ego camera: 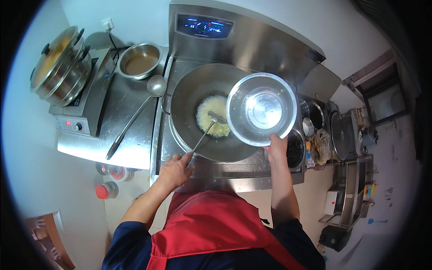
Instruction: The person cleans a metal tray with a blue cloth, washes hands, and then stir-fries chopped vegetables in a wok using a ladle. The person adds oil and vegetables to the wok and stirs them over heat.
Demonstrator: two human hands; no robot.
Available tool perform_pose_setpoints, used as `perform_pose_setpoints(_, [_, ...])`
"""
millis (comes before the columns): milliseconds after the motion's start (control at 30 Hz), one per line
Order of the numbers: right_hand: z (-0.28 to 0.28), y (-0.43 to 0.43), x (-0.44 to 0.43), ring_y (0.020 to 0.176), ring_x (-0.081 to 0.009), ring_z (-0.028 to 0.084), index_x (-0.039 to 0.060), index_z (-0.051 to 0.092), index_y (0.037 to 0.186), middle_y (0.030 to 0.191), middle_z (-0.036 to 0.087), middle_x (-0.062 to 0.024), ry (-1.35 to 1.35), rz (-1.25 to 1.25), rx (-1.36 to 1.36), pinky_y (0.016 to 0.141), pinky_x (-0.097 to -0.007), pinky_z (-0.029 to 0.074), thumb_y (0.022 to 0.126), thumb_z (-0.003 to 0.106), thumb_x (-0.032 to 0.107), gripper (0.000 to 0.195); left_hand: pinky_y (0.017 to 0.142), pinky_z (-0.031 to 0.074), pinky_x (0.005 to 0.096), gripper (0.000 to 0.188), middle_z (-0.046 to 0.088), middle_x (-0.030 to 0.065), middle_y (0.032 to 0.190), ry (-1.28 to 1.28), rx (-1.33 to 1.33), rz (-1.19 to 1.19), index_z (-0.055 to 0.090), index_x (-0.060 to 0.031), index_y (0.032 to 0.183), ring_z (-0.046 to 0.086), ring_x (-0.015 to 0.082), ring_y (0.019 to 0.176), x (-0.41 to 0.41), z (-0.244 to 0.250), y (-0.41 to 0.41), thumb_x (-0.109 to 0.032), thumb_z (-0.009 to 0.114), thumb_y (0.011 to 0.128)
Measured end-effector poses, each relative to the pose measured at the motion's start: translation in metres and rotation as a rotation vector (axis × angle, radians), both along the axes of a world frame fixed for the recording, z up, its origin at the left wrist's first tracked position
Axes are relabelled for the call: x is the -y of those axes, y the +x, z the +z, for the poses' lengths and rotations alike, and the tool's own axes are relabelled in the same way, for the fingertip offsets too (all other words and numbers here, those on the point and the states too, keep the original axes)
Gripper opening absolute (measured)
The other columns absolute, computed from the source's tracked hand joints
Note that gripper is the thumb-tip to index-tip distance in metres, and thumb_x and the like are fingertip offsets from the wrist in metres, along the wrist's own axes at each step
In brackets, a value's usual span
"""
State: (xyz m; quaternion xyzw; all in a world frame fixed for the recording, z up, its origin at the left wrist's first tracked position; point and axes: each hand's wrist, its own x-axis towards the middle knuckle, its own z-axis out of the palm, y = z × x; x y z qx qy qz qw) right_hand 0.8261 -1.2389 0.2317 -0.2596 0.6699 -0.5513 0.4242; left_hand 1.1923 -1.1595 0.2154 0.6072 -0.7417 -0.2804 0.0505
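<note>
My left hand (176,169) grips the handle of a long metal cooking utensil (204,134), whose head rests in the middle of a large wok (184,101). Around that head, pale food pieces (211,104) lie in bubbling oil, with some greener bits at the lower right. My right hand (277,148) holds a stainless steel bowl (262,108) by its near rim. The bowl is tilted over the right side of the wok and hides part of it; its inside looks bare apart from small bits.
Left of the wok, a long-handled ladle (135,116) lies on the steel counter (118,101) near a bowl of brownish liquid (141,62). A steamer pot (60,72) stands on an induction cooker (98,91). Right of the wok are a container of dark contents (295,148) and a plastic bag (323,146).
</note>
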Motion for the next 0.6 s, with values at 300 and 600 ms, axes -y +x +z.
perform_pose_setpoints(300, [0.019, 0.056, -0.064, 0.088, -0.0171, 0.066, 0.0059, 0.045, 0.138, 0.113, 0.063, -0.0100, -0.002, 0.136, 0.112, 0.058, -0.0302, 0.057, 0.087, 0.057, 0.004, 0.052, 0.101, 0.049, 0.0406, 0.059, 0.061, 0.0228, 0.134, -0.291, -0.885, 0.245, 0.053, 0.0015, 0.142, 0.064, 0.0341, 0.116, 0.157, 0.030, -0.146, -0.035, 0.064, 0.097])
perform_pose_setpoints(600, [0.012, 0.029, -0.069, 0.094, -0.0155, 0.061, 0.0006, 0.042, 0.138, 0.114, 0.061, -0.0097, -0.093, 0.258, -0.118, 0.081, -0.0286, 0.054, 0.085, 0.055, -0.001, 0.055, 0.085, 0.055, 0.0421, 0.014, 0.068, 0.0112, 0.097, -0.477, -0.594, -0.642, 0.068, -0.0068, 0.097, 0.068, 0.0300, 0.093, 0.138, 0.010, -0.221, -0.016, 0.065, 0.088])
